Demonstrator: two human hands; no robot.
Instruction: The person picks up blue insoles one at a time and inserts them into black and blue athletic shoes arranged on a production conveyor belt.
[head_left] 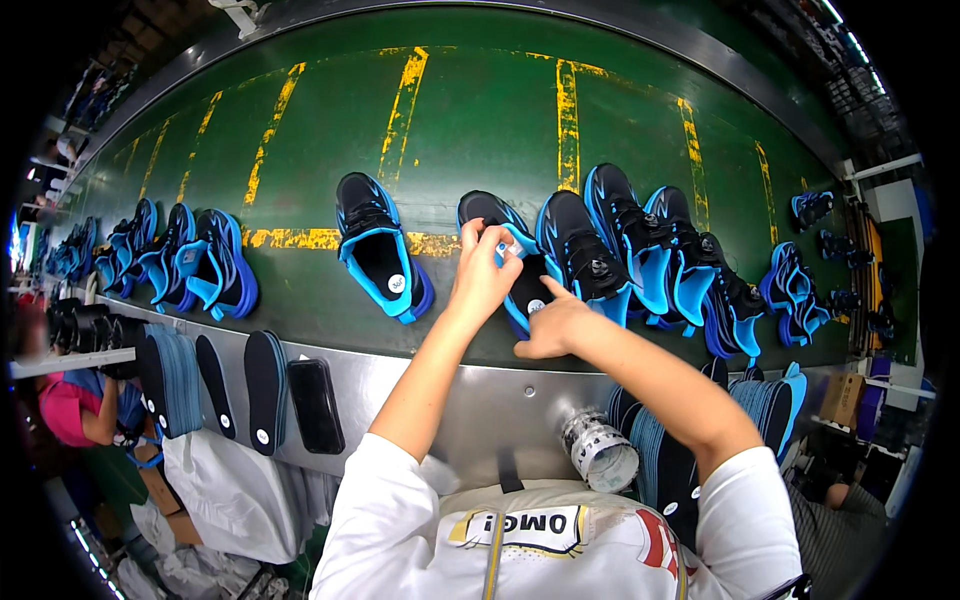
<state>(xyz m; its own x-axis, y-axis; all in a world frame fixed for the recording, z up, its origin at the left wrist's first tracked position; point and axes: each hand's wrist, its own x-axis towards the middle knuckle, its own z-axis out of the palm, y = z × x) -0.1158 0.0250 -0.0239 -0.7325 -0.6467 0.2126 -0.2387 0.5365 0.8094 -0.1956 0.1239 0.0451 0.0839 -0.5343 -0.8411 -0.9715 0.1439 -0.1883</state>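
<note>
A black sneaker (482,207) with blue trim lies on the green bench in front of me, its toe pointing away. My left hand (485,270) is closed in a pinch on the light-blue tongue (515,246) at its opening. Around the heel of the same shoe, my right hand (560,325) grips with the thumb outside and the index finger stretched over the opening. Inside, a dark insole with a round white sticker (535,306) shows beside that finger. The right hand's other fingers are hidden. Close on the right, touching or nearly so, stands another sneaker (575,240).
A single sneaker (368,215) lies to the left; more sneakers (222,262) stand farther left and several (690,250) at right. Along the metal ledge (400,385) are stacked insoles (265,385), a black phone (315,405) and a tape roll (605,455). A person (75,405) is at far left.
</note>
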